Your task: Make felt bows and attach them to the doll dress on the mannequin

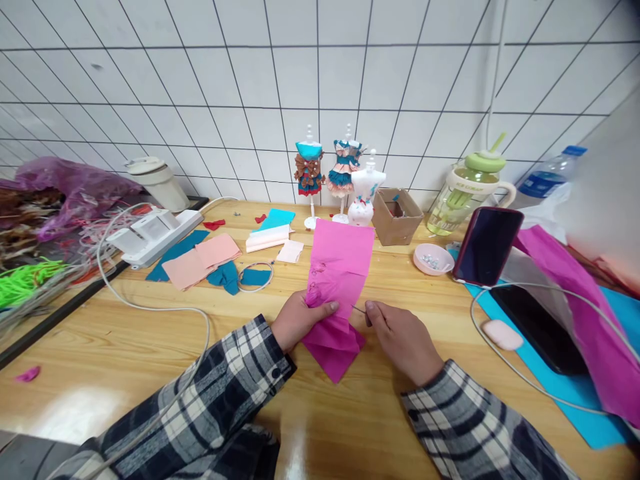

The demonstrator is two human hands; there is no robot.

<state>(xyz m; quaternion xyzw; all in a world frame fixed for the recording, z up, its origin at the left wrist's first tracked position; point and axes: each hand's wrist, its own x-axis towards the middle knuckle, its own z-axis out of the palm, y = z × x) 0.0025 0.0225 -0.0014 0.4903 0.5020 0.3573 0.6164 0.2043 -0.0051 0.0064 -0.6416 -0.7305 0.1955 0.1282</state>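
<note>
My left hand (303,320) is closed on a bright pink sheet (345,250), thumb on top, at the middle of the table. The sheet looks like thin cloth or crepe paper, gathered and crinkled along its left side. Its lower end folds out below my thumb in a darker pink. In my right hand (403,337) is a slim pointed metal tool (361,310), pinched between thumb and forefinger. Its tip reaches the sheet's right edge; whether it pierces the sheet I cannot tell. My fingers hide most of the tool, so its kind is unclear.
Behind the sheet stand small mannequins, two dressed (309,167) and one mostly white (369,183), beside a cardboard box (397,217). Right are a pink bowl (433,259), a propped phone (487,247) and a green-lidded bottle (465,193). Left lie cloth pieces (203,260) and a power strip (163,237) with a cable.
</note>
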